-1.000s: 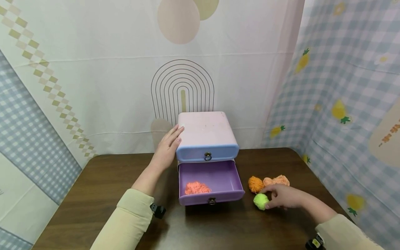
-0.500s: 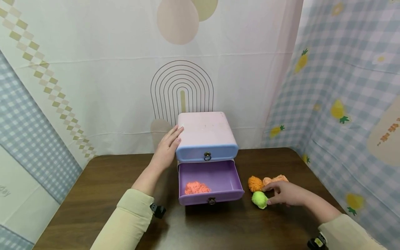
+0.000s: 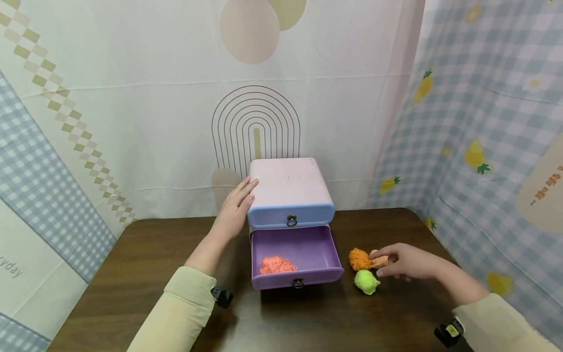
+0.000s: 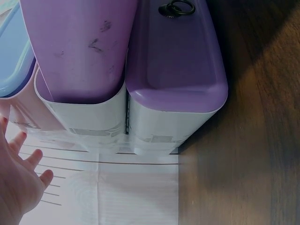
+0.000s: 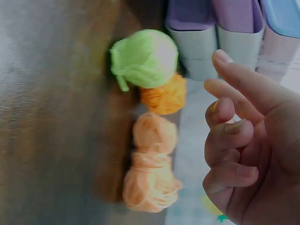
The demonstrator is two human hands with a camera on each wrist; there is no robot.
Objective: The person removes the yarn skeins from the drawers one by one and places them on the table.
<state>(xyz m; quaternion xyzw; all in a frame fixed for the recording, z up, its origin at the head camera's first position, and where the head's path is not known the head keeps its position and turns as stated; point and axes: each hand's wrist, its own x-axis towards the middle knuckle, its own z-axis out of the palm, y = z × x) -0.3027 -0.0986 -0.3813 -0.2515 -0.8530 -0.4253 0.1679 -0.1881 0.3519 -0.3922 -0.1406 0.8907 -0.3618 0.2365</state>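
My left hand (image 3: 232, 214) rests along the left top edge of the small drawer cabinet (image 3: 288, 183), fingers extended. The cabinet's purple drawer (image 3: 270, 282) is pulled out, with a coral yarn bundle (image 3: 277, 264) inside. My right hand (image 3: 412, 262) hovers over the right side of the table, partly covering the peach yarn skein (image 3: 379, 260). In the right wrist view that hand (image 5: 253, 136) is loosely curled, holding nothing, beside the peach skein (image 5: 151, 171). The lime green yarn ball (image 3: 366, 282) and the orange yarn ball (image 3: 359, 259) lie just left of its fingertips.
Above the pulled-out drawer is a shut blue drawer (image 3: 268, 216) with a ring pull. A shut purple drawer (image 4: 183, 51) sits below it, seen in the left wrist view. The brown wooden table (image 3: 145, 274) ends at a patterned cloth backdrop (image 3: 167, 137).
My right hand has let go of the lime green yarn ball, which shifted slightly left and stays on the table. The hand has moved a little right and back, over the peach skein.
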